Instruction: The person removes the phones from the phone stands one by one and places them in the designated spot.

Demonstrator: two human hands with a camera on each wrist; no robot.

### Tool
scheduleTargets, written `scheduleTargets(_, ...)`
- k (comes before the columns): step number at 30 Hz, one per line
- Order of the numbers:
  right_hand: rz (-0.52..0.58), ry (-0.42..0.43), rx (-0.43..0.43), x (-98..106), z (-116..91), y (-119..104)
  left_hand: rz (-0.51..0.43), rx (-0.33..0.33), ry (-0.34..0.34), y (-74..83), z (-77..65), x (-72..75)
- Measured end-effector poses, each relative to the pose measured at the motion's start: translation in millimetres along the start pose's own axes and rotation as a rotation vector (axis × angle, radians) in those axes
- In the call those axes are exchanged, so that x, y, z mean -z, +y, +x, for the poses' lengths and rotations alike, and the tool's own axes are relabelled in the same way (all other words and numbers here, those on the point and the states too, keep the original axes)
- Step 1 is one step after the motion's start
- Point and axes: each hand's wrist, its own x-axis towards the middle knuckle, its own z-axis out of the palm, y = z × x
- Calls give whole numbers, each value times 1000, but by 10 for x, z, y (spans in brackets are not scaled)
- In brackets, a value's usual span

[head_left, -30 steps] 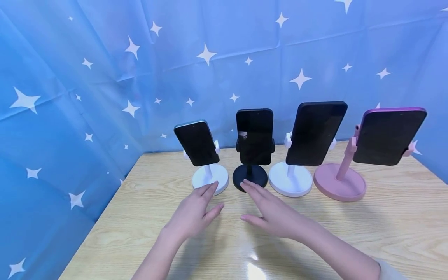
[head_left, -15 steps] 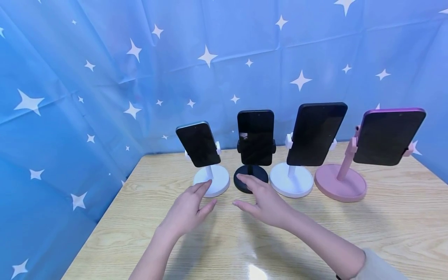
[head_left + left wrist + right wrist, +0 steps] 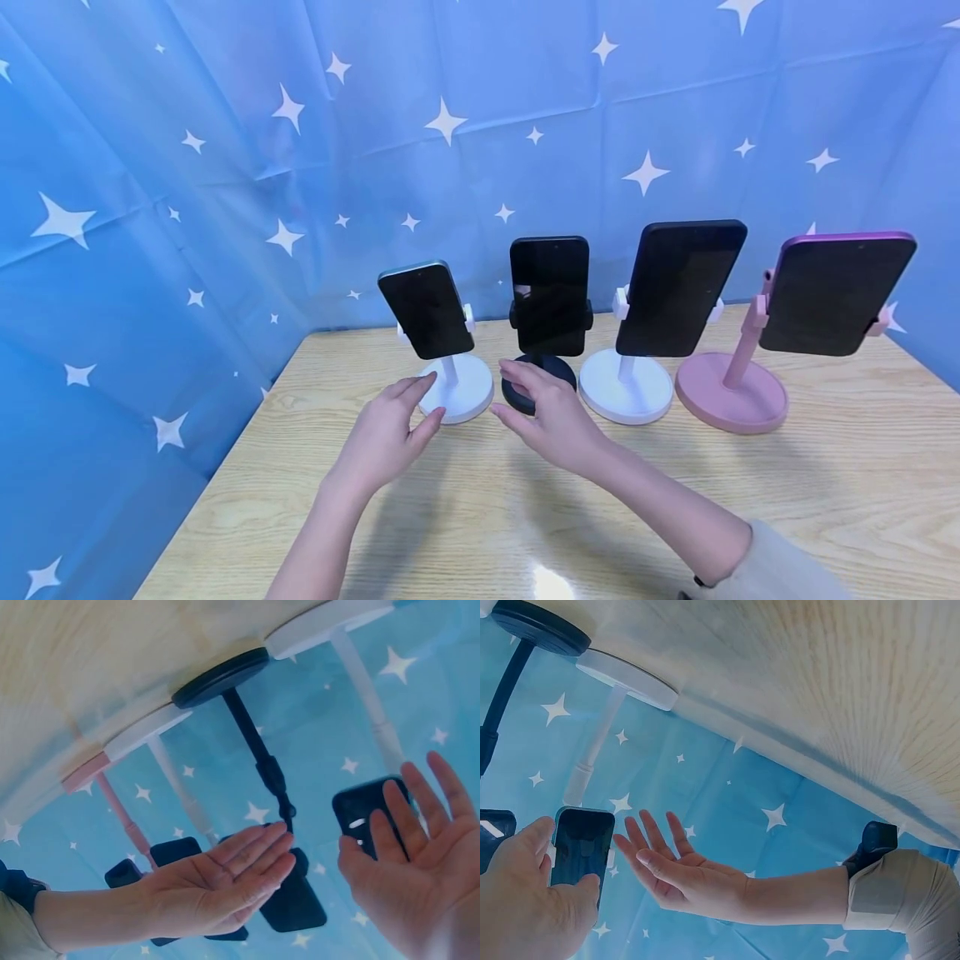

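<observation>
My left hand [image 3: 384, 435], fingers extended and holding nothing, hovers in front of the leftmost white phone stand [image 3: 468, 396], which bears a phone with a light blue edge [image 3: 426, 308]. Its fingertips overlap the stand's base in the head view; contact cannot be told. My right hand [image 3: 557, 421] also holds nothing and partly covers the round base of the black stand [image 3: 558, 367]. That stand carries a black phone [image 3: 550, 296]. Both hands [image 3: 431, 877] appear with spread, relaxed fingers in the left wrist view; the right wrist view has my right hand [image 3: 532, 900] near the lower left.
To the right stand another white stand [image 3: 626, 392] with a larger dark phone [image 3: 681, 287], and a pink stand [image 3: 738, 400] with a purple-edged phone [image 3: 836, 292]. All are on a wooden table [image 3: 480, 517] before a blue star-patterned curtain [image 3: 525, 75].
Both hands have drifted to the left, the left hand more so, and the right has risen slightly over the black base. Phones and stands have stayed put; the head view shifted slightly.
</observation>
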Motion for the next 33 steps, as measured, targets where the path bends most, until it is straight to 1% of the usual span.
scheduleTargets(2,4,0,-10,-6,27,-4,-3,11,21,-18,13,20)
scheduleTargets(7,14,9,-40,-40,103,-30,-8,64,66,-68,39,70)
scheduleTargets(10,31,12,-59,-69,149,-61,-26,94,113,-95,55,92)
scheduleTargets(16,69,40,-69,-124,218,-140,-111,158,239,-134,105,118)
scheduleTargets(22,81,92,-35,-170,294,-212,-203,197,308,-191,188,101)
scheduleTargets(26,97,119,-28,-184,339,-249,-278,210,371,-242,268,68)
scheduleTargets(30,66,153,-30,-184,397,-268,-364,184,435,-305,350,47)
scheduleTargets(33,40,169,-41,-188,451,-257,-425,168,448,-345,393,33)
